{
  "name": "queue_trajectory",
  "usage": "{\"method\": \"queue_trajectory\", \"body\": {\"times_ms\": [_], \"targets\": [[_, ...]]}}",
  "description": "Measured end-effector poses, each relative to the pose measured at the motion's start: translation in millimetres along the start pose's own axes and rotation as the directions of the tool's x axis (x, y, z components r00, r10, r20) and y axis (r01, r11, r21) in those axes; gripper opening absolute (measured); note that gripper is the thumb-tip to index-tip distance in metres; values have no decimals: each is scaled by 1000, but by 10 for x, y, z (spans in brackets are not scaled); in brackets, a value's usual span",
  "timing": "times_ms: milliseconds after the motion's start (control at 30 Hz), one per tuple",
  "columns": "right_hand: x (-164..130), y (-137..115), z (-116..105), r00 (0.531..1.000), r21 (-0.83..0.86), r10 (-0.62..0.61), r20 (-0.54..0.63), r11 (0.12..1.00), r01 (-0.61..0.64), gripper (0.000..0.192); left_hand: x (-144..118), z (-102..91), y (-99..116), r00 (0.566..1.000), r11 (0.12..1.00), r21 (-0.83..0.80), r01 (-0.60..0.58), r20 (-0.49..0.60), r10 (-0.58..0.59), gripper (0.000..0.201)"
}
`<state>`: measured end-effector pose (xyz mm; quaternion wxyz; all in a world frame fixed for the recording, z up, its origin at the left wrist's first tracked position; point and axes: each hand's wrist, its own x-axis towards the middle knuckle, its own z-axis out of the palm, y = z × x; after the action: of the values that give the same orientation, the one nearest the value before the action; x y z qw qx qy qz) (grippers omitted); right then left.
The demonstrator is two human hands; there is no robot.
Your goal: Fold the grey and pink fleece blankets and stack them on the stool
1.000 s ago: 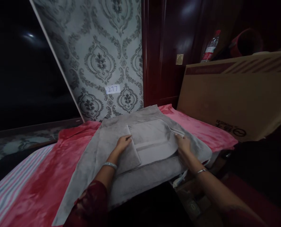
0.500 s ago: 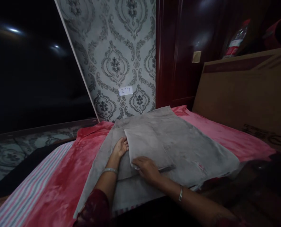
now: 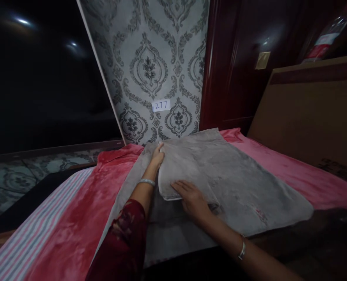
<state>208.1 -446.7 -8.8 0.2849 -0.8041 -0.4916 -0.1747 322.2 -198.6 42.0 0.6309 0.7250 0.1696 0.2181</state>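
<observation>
A folded piece of grey plush cloth lies on a larger spread grey plush cloth, its left edge showing a pale rim. My left hand pinches the folded piece at its far left corner. Flat on top, near the front left corner, rests my right hand with its fingers stretched out. A small pink patch marks the larger cloth on the right.
Pink plush fabric and a striped sheet lie underneath. A dark screen stands left, a cardboard box right with a bottle on it. A paper label reading 277 is on the patterned wall.
My left hand has moved away from me along the folded cloth's left edge to its far corner and closed there. My right hand's fingers have slid onto the cloth and flattened.
</observation>
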Motion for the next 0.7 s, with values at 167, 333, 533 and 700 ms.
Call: {"method": "queue_trajectory", "body": {"times_ms": [167,333,533,700], "targets": [[115,-330,229,990,-46,16,137,999,-9,55,-94,-389,-51,997,994,87,66,-44,-62,74],[-71,-396,449,974,-63,14,228,998,0,43,-299,-587,-398,988,984,98,150,-46,-146,75],[-162,-348,500,981,-42,36,188,999,-29,48,-193,-539,-483,987,985,75,156,-56,-152,67],[-74,-331,454,982,-3,25,189,1000,-25,51,-207,-508,-550,990,992,72,105,-107,-97,73]]}}
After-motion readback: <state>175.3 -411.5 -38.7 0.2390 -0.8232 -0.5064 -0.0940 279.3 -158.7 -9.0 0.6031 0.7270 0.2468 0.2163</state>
